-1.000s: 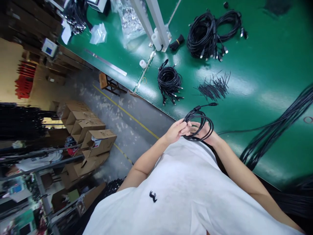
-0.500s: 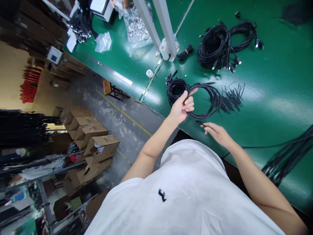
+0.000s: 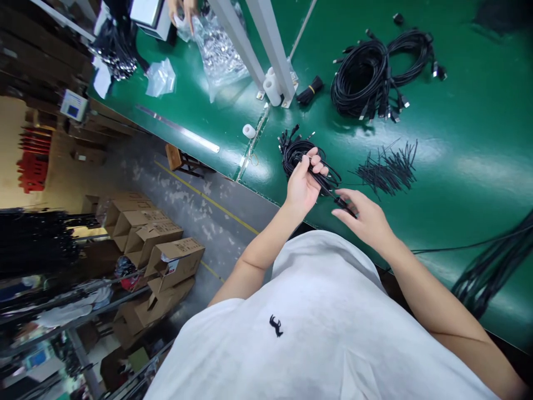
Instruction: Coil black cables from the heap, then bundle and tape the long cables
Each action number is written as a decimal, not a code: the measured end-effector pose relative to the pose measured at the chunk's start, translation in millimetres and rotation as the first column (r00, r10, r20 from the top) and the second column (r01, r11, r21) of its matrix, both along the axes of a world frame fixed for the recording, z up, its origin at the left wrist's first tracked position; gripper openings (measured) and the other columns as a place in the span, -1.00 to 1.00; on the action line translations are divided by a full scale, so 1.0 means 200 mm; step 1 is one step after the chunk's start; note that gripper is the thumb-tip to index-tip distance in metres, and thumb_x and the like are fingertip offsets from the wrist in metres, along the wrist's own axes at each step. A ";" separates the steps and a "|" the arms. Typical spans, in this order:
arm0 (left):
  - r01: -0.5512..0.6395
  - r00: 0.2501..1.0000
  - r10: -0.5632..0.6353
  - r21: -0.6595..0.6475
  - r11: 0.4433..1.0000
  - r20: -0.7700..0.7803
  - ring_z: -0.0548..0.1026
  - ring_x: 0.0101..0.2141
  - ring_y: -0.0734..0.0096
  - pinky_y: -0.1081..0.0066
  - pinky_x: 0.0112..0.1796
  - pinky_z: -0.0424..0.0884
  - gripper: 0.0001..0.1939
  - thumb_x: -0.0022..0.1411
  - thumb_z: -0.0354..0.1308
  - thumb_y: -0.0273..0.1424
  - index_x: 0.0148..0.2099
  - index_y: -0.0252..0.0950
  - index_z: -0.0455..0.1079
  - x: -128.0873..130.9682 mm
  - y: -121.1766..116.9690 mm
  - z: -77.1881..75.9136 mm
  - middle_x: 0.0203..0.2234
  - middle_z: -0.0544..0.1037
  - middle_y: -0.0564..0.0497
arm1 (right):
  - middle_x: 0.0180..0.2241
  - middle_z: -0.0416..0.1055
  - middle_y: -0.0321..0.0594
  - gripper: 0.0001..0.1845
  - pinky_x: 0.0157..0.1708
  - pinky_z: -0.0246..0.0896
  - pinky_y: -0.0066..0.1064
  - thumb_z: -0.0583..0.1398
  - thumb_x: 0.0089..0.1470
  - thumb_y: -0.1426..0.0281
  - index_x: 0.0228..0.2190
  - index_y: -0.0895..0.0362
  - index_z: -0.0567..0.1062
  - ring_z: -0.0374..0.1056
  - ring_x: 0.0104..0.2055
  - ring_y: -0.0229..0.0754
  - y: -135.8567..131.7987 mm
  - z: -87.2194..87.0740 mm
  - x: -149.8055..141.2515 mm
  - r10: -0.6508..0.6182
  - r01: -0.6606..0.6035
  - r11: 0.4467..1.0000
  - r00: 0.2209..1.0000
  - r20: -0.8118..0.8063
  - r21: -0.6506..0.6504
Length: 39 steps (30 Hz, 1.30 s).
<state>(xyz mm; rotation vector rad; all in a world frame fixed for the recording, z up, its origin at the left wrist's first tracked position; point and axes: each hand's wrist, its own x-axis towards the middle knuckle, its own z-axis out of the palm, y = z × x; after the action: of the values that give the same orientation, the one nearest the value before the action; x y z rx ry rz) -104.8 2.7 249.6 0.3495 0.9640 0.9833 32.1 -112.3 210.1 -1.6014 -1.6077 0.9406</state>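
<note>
green table (image 3: 458, 139): coil (image 3: 328, 180) now bunched, left fingers (image 3: 318, 167) gripping it, right fingers (image 3: 348, 194) pinching connector (image 3: 342, 203)

Green table (image 3: 466, 122) — cables (image 3: 360, 78), steel ruler (image 3: 179, 129)

Black cable (image 3: 326, 182) (coiled), aloft.

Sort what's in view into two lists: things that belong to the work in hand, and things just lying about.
Likely in use:
- black cable, held by the left hand, its end at the right hand
- smaller cable coil beside it
- short black ties, probably

Apparently just lying about:
- metal ruler
- small white roll
- crumpled clear bag
</note>
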 end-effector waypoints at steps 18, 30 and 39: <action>0.049 0.999 -0.049 0.096 0.994 0.000 0.24 -0.47 0.63 0.49 -0.31 0.31 -0.68 0.48 -0.12 -0.20 -0.01 -0.20 0.40 0.16 -0.26 0.09 -0.43 0.18 0.09 | -0.33 0.51 -0.09 -0.53 -0.42 -0.01 -0.35 -0.08 0.37 0.17 -0.26 0.17 0.50 0.37 -0.33 -0.14 -0.07 0.09 0.01 -0.143 0.072 0.980 0.903 0.406 0.185; 0.090 0.996 -0.093 0.153 0.984 0.011 0.30 -0.38 0.52 0.45 -0.30 0.33 -0.60 0.45 -0.18 -0.05 -0.03 -0.19 0.34 0.18 -0.37 0.08 -0.38 0.24 0.04 | -0.28 0.50 -0.15 -0.63 -0.47 -0.05 -0.37 -0.02 0.35 0.20 -0.19 0.12 0.50 0.37 -0.32 -0.19 -0.13 0.24 0.01 -0.155 0.065 0.970 0.907 0.391 0.234; 0.094 0.995 -0.097 0.151 0.984 0.011 0.35 -0.30 0.58 0.48 -0.20 0.33 -0.84 0.43 0.00 -0.25 0.00 -0.15 0.24 0.20 -0.40 0.05 -0.28 0.27 0.06 | -0.37 0.45 -0.11 -0.59 -0.49 -0.13 -0.34 -0.06 0.35 0.22 -0.30 0.14 0.48 0.32 -0.38 -0.18 -0.08 0.27 -0.03 -0.204 0.105 0.965 0.876 0.437 0.240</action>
<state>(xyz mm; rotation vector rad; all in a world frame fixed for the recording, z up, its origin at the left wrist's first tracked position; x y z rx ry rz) -65.6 -76.5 260.2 0.5078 0.8503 0.9723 26.1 -127.3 264.7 -1.8595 -1.7807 0.2982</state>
